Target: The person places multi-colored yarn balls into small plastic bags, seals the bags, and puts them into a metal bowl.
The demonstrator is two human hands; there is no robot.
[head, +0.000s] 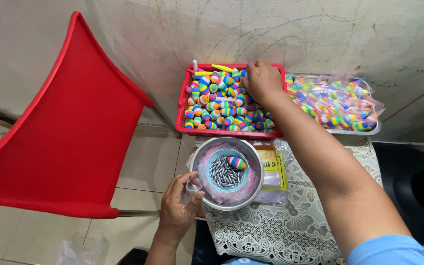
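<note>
Floats (pixel 222 105), striped in rainbow bands, fill the red basket (pixel 181 105) at 12 o'clock of the view. Right hand (pixel 261 81) is down among them at the basket's far right corner, fingers curled into the pile; whether the grip has closed on one cannot be told, since the fingertips are hidden. Forearm runs back to 5 o'clock, ending in a blue sleeve (pixel 391 250).

Left hand (pixel 178 203) at 7 o'clock pinches a small clear plastic bag (pixel 192 189) between thumb and fingers, grip closed on it, just beside the rim of the steel bowl (pixel 197 162).

Inside the bowl sits a pale blue cup (pixel 211 159) over pink plastic. The cup holds a heap of grey metal sinkers (pixel 223 175) and one striped float (pixel 236 162) at its 1 o'clock edge.

Under the bowl: clear bags and a yellow card (pixel 277 164), on a white lace cloth (pixel 280 225) over the table.

At 2 o'clock, touching the basket's right side, a steel tray (pixel 376 130) holds bagged floats (pixel 337 100).

Red plastic chair (pixel 69 127) stands at 9 o'clock, on a tiled floor (pixel 143 162). Grey wall (pixel 172 29) behind.
</note>
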